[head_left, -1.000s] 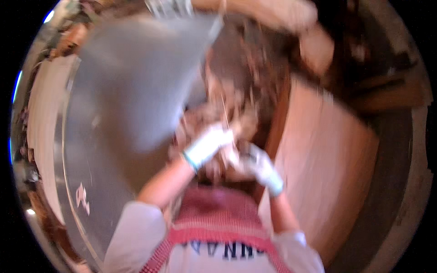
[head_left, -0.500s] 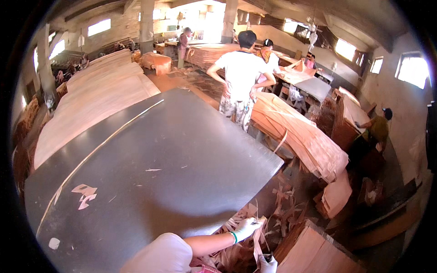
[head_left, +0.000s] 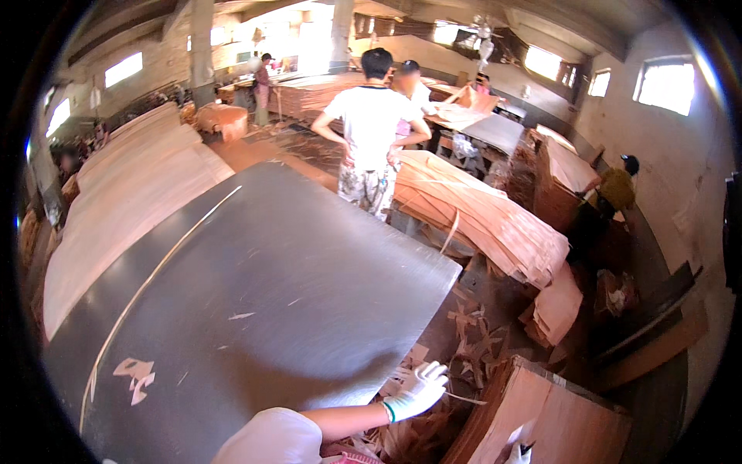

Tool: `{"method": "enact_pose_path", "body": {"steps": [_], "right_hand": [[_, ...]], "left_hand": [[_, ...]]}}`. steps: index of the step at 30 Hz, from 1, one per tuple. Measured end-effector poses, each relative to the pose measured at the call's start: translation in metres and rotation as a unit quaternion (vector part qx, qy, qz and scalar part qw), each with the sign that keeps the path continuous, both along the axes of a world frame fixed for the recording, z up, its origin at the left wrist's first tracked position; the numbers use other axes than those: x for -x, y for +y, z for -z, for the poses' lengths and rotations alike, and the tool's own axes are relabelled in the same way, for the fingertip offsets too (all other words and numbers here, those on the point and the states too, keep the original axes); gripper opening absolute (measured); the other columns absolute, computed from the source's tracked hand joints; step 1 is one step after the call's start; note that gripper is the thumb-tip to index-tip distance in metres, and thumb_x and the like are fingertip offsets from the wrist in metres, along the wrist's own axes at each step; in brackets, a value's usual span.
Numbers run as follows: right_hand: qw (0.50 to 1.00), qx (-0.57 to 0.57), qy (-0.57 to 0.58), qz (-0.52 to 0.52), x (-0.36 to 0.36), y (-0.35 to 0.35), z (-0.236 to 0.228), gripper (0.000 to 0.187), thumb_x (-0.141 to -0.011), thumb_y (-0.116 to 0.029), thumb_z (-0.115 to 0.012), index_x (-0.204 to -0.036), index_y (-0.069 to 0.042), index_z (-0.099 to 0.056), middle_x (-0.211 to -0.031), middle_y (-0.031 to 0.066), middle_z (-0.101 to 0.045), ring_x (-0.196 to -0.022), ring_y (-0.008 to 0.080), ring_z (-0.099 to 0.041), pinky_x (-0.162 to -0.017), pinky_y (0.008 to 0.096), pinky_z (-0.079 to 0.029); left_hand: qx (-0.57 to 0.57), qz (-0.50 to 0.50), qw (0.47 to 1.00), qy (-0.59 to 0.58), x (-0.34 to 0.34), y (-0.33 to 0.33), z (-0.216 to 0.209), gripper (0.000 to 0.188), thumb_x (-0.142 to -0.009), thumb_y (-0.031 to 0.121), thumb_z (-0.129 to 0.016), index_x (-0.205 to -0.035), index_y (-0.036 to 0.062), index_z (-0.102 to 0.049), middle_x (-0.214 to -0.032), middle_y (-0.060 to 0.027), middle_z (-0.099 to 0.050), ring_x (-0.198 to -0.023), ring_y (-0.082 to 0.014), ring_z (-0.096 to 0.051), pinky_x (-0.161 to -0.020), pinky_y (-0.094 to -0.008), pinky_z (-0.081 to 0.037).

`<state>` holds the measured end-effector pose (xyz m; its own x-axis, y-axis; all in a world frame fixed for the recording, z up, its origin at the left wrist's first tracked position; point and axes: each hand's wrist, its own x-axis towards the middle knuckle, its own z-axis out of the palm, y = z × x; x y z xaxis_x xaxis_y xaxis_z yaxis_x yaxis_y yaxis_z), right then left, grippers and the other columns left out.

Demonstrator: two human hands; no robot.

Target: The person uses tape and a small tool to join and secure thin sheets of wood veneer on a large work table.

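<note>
My left hand point(head_left: 417, 392), in a white glove with a green cuff, is over the near right edge of a dark grey tabletop point(head_left: 301, 271). Its fingers are apart. A thin pale strip point(head_left: 468, 399) of wood veneer is just right of its fingers, and I see no grip on it. At the bottom edge, over a stack of reddish veneer sheets point(head_left: 556, 410), my right hand point(head_left: 519, 451) shows only in part, gloved in white with something dark beside it. Its fingers are too cut off to read. Torn veneer scraps point(head_left: 402, 437) lie below my left hand.
A long thin strip point(head_left: 147, 282) and pale scraps point(head_left: 136, 377) lie on the tabletop. Beyond it, a person in a white shirt point(head_left: 372, 116) stands beside a long veneer pile point(head_left: 487, 220). Another veneer pile point(head_left: 131, 178) is at left. Another person point(head_left: 618, 185) works at right.
The hands have moved apart: the right went rightward over the stack, the left opened its fingers. The veneer strip between them is no longer there. The whole view has shifted.
</note>
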<state>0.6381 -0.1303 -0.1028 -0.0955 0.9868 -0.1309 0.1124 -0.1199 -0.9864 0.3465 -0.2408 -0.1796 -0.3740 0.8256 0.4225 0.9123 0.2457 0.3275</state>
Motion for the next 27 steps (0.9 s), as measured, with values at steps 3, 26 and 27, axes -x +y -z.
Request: {"method": "enact_pose_path", "body": {"steps": [3,26,27], "right_hand": [[0.996,-0.042,0.033,-0.066,0.007,-0.002,0.001,0.02,-0.098,-0.013,-0.048,-0.079,-0.008,-0.053,-0.062,0.0014,-0.047,-0.055,0.0108,-0.044,-0.05,0.0268,-0.036],[0.924,0.272,0.157,-0.219,-0.011,0.032,0.014,0.043,-0.096,-0.043,-0.052,-0.122,-0.009,-0.06,-0.098,-0.003,-0.063,-0.077,0.0052,-0.052,-0.057,0.0209,-0.037],[0.938,0.237,0.098,-0.235,-0.024,0.032,0.019,0.043,-0.095,-0.042,-0.055,-0.121,-0.008,-0.061,-0.097,-0.0034,-0.063,-0.077,0.0053,-0.052,-0.059,0.0204,-0.037]], "left_hand": [[-0.02,0.148,0.964,-0.222,-0.027,0.009,-0.037,0.03,-0.096,0.024,-0.051,-0.115,0.0027,-0.059,-0.122,-0.013,-0.059,-0.113,-0.0294,-0.056,-0.097,-0.0401,-0.046],[-0.007,0.069,0.669,-0.74,-0.091,0.112,-0.062,0.01,-0.09,0.015,-0.065,-0.096,0.0072,-0.062,-0.088,0.0015,-0.062,-0.08,-0.0104,-0.06,-0.065,-0.0222,-0.05],[0.019,0.094,0.657,-0.748,-0.095,0.124,-0.053,0.01,-0.09,0.014,-0.065,-0.097,0.0077,-0.062,-0.088,0.0021,-0.062,-0.08,-0.009,-0.06,-0.066,-0.0214,-0.049]]}}
